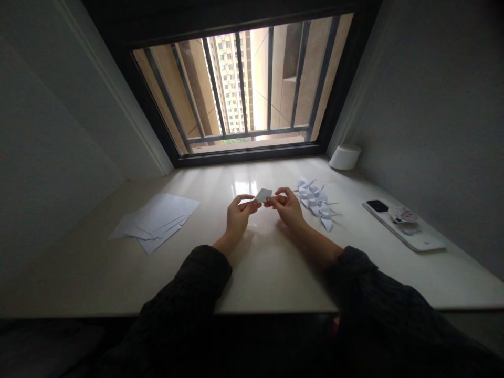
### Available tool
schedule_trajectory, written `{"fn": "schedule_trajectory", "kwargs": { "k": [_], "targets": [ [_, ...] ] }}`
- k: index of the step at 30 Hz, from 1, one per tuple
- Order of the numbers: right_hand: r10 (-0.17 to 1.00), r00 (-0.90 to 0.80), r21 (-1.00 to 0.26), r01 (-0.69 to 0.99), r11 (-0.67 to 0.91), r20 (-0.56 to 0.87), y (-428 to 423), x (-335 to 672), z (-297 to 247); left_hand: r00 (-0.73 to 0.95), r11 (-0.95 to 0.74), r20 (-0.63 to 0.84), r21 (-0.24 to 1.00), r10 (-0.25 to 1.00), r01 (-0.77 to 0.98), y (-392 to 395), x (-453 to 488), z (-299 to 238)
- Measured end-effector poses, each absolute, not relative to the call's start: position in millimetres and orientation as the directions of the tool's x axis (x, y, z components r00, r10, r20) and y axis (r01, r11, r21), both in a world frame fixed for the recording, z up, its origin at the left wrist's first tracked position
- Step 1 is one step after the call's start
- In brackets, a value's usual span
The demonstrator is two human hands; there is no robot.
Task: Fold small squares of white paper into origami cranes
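A small folded piece of white paper [264,195] is held up between my two hands, over the middle of the white surface. My left hand [238,212] pinches its left corner between thumb and fingers. On the other side, my right hand [288,206] grips the lower right edge, with the index finger raised a little and bent. Just right of my right hand lies a cluster of folded white paper figures [315,202] with thin pointed ends. A loose stack of white paper sheets [161,218] rests off to the left.
A white phone [405,226] with a ring-like grip on its back lies at the right. Near the window's right corner stands a white cylinder [345,157]. The dark window frame [252,156] borders the back of the white sill [275,283], walls at both sides.
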State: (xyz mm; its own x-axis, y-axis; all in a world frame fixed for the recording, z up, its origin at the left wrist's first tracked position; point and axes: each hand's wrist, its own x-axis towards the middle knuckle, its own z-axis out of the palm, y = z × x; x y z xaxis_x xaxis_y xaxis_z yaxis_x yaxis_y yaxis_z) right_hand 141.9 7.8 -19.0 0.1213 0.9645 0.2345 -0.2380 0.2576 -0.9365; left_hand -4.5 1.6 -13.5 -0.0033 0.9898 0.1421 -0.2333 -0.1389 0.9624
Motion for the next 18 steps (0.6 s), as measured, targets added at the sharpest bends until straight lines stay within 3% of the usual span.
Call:
{"fn": "schedule_trajectory", "kwargs": {
  "k": [11,18],
  "targets": [
    [0.991,0.094,-0.986,-0.126,0.105,0.094,3.5,139.8,-18.1,0.038,-0.295,0.297,0.955,0.954,-0.036,-2.1,-4.3,-15.0],
    [0.975,0.129,-0.984,0.019,0.178,0.179,2.1,144.4,-13.3,0.12,-0.269,0.259,0.961,0.958,0.069,-0.9,-7.1,-15.6]
  ]
}}
